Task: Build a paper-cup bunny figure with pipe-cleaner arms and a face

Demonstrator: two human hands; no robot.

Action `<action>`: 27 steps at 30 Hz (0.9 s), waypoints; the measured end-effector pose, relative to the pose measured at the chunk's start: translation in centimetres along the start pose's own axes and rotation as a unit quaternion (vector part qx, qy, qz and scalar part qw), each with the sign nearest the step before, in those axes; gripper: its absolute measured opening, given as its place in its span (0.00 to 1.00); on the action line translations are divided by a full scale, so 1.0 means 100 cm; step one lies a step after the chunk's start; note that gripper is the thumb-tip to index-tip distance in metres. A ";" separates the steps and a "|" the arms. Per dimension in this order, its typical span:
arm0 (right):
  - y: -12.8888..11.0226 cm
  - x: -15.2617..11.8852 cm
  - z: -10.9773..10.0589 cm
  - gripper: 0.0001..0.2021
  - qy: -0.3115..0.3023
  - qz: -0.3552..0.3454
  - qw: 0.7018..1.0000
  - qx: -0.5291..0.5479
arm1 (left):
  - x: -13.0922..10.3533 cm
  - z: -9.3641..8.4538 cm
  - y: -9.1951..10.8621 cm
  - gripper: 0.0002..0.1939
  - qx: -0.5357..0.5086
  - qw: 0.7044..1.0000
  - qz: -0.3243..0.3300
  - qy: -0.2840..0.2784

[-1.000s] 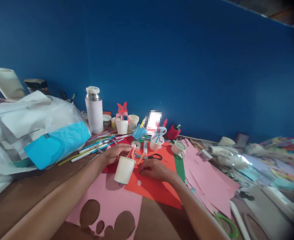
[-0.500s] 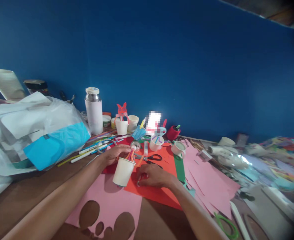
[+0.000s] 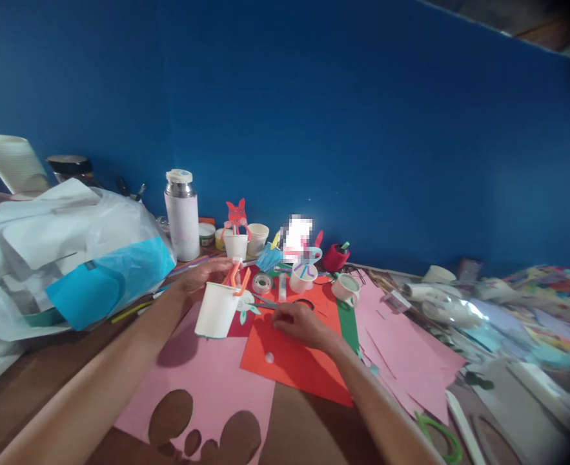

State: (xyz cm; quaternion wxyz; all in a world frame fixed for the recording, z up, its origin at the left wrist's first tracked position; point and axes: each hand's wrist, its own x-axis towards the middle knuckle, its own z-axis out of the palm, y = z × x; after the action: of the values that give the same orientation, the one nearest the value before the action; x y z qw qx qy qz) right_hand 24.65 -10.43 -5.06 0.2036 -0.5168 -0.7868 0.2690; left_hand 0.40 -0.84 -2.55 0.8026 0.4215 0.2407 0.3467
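My left hand [image 3: 207, 274] is closed at the top of the pink and orange straws [image 3: 240, 279] that stick out of a white paper cup [image 3: 217, 311]. The cup hangs tilted above pink paper and casts a shadow on it. My right hand [image 3: 300, 324] has its fingers curled over the near handle of the black-handled scissors [image 3: 265, 303], hiding part of it. Right of the cup is a white and teal rabbit-face cutout [image 3: 246, 306]. Red paper [image 3: 308, 381] lies under my right hand, with a small whitish disc [image 3: 269, 357] on it.
Behind stand a flask [image 3: 183, 219], a cup with a red cat figure [image 3: 236, 245], a tape roll [image 3: 262, 283] and a mug [image 3: 346, 288]. A stuffed plastic bag [image 3: 134, 219] fills the left side. Pink sheets [image 3: 410, 349] and cluttered scraps spread to the right.
My left hand has carried the cup with straws leftward and slightly up. My right hand has moved from the small disc, up and right onto the scissors.
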 end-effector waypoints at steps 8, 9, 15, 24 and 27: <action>-0.002 0.018 0.030 0.09 0.156 -0.034 0.969 -0.190 | -0.001 -0.008 0.003 0.07 0.004 1.000 -0.002 0.003; -0.002 0.020 0.034 0.10 0.156 -0.037 0.963 -0.218 | 0.000 -0.008 0.000 0.06 0.008 1.000 -0.012 -0.008; 0.003 0.023 0.045 0.11 0.154 -0.034 0.931 -0.329 | 0.003 -0.018 -0.007 0.06 0.007 0.999 -0.032 -0.009; 0.004 0.028 0.050 0.10 0.144 -0.051 0.926 -0.345 | -0.002 -0.014 0.002 0.05 0.014 1.000 0.011 -0.007; 0.000 0.028 0.048 0.07 0.148 -0.022 0.951 -0.272 | -0.004 -0.012 0.003 0.06 0.025 0.999 0.012 -0.020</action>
State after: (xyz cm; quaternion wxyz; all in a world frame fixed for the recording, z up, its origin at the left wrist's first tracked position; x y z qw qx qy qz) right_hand 20.73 -8.84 -8.67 0.1754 -0.5690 -0.8025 -0.0394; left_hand -0.75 -0.44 -2.87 0.7925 0.4510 0.2277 0.3416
